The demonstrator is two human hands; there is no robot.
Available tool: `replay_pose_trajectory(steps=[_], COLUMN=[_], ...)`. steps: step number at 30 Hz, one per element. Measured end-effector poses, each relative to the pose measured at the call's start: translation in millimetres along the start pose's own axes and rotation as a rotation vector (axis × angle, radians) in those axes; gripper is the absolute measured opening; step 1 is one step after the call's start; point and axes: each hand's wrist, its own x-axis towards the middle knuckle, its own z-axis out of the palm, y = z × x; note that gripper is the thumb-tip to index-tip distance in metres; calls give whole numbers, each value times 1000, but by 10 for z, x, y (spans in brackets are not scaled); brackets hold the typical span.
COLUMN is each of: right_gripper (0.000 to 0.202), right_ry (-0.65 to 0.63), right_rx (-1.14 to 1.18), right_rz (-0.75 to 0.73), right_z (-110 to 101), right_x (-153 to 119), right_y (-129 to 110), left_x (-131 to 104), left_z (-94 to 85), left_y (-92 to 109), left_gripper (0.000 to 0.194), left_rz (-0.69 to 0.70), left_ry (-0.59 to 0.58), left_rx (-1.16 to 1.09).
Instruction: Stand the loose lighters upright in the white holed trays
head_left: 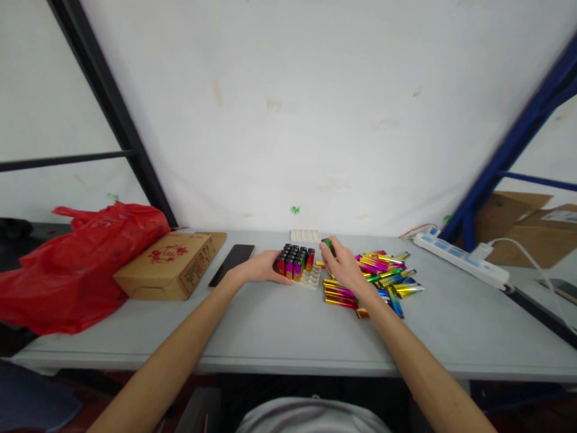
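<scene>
Shiny red, purple and gold lighters (293, 264) with black tops stand upright, close together, in a pale moulded tray (311, 278). The front right part of that tray shows bare pockets. My left hand (265, 266) is closed round the tray's left side, its thumb in front against the lighters. In the fingers of my right hand (341, 261) is a green lighter (329, 245), tilted, just right of the tray; most of it is hidden by the hand. Beneath and right of this hand lies a loose pile of metallic coloured lighters (383, 273).
A second pale tray (305, 235) lies by the wall. To the left are a black phone (232, 264), a cardboard box (164, 264) and a red plastic bag (90, 258). A white power strip (460, 258) with a plugged-in cable lies at the right, near open cardboard boxes (518, 234).
</scene>
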Motion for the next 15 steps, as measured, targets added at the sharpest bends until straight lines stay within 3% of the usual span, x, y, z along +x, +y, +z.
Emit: replay_pose_trajectory(steps=[5, 15], right_gripper=[44, 42], right_ry=[-84, -283], right_rx=[-218, -321], right_rz=[-217, -140], right_z=[-74, 1], right_x=[7, 17], right_y=[-11, 90], left_x=[0, 10], left_z=[-7, 6], left_y=[19, -9], left_gripper=[76, 77], left_rz=[-11, -3], left_ry=[-5, 8], left_rx=[2, -1])
